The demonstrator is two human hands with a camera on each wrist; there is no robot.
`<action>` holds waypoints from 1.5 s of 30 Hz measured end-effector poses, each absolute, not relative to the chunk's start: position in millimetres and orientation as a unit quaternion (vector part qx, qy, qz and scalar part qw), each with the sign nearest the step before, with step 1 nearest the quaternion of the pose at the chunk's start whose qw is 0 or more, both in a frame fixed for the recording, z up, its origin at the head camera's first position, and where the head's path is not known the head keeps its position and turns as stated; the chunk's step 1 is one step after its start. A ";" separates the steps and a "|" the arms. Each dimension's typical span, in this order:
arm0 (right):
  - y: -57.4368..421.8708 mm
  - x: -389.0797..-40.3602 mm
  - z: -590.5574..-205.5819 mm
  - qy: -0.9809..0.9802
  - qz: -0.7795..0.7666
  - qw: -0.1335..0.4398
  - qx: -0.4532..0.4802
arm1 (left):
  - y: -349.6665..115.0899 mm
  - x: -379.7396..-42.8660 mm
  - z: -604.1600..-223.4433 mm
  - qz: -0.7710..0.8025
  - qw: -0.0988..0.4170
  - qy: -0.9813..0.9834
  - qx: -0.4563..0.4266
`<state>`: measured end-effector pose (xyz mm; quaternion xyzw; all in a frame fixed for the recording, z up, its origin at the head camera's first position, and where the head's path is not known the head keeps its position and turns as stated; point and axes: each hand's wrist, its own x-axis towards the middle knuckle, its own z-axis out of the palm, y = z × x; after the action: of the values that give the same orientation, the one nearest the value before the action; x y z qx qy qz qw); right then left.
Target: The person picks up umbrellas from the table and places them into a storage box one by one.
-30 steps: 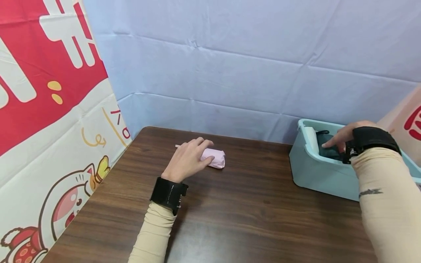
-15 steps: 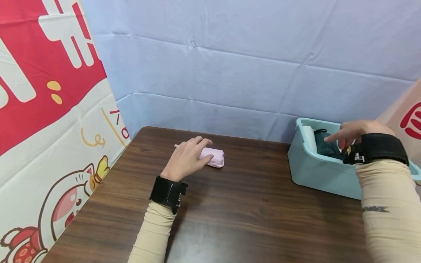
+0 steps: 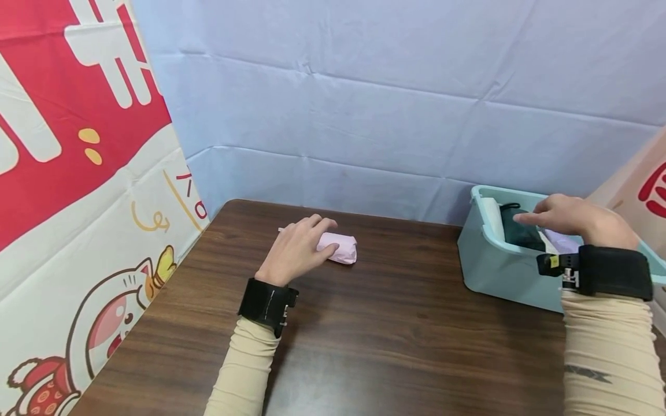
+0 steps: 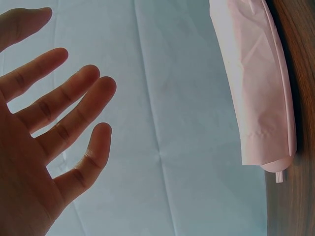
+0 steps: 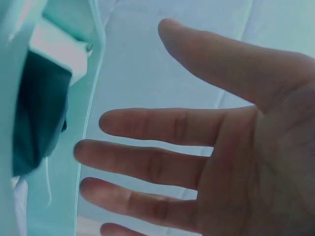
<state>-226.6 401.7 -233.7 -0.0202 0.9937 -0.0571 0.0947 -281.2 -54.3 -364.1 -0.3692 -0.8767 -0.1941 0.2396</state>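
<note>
A pink folding umbrella in a fabric sleeve lies on the brown table, toward its back. Partly covering it in the head view is my left hand, fingers spread and loosely bent. The left wrist view shows that palm bare, with the umbrella apart from the fingertips. My right hand hovers over a light blue bin at the right. Its fingers are extended and hold nothing in the right wrist view. Inside the bin are a dark green fabric-covered bundle, a white item and a lavender item.
The wood-grain table spreads between the two hands. A pale blue cloth backdrop hangs behind it. A red and white printed sheet borders the left side, and another printed sheet stands beyond the bin.
My right hand has risen from inside the bin and drawn back slightly, its fingers straightening. The lavender item has come into sight beneath it. The left hand has stayed over the umbrella.
</note>
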 end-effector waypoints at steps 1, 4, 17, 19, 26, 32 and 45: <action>398.2 -224.8 -235.0 0.995 -0.053 0.086 -0.021 | -54.7 -281.1 -364.5 -0.195 0.239 -0.877 -0.368; 388.6 -218.5 -240.1 0.995 -0.070 0.069 -0.019 | -55.5 -280.6 -365.4 -0.198 0.240 -0.878 -0.363; 355.9 -193.5 -276.5 0.997 -0.073 -0.013 -0.013 | -57.2 -280.4 -364.9 -0.207 0.237 -0.883 -0.349; 348.8 -191.9 -285.8 0.996 -0.074 -0.053 -0.020 | -57.2 -280.8 -365.2 -0.206 0.236 -0.884 -0.348; 322.3 -190.8 -311.2 0.984 -0.143 -0.105 -0.035 | -57.8 -281.3 -366.1 -0.212 0.234 -0.883 -0.347; 306.0 -189.7 -316.9 0.975 -0.187 -0.111 -0.049 | -55.6 -280.7 -366.4 -0.217 0.228 -0.883 -0.348; 264.8 -192.9 -328.9 0.969 -0.178 -0.117 -0.123 | -53.4 -281.2 -370.5 -0.195 0.226 -0.887 -0.351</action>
<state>-192.9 264.8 -328.9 -0.1234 0.9693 -0.1781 -0.1165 -281.2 -53.4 -370.5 -0.3512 -0.8873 -0.1955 0.2263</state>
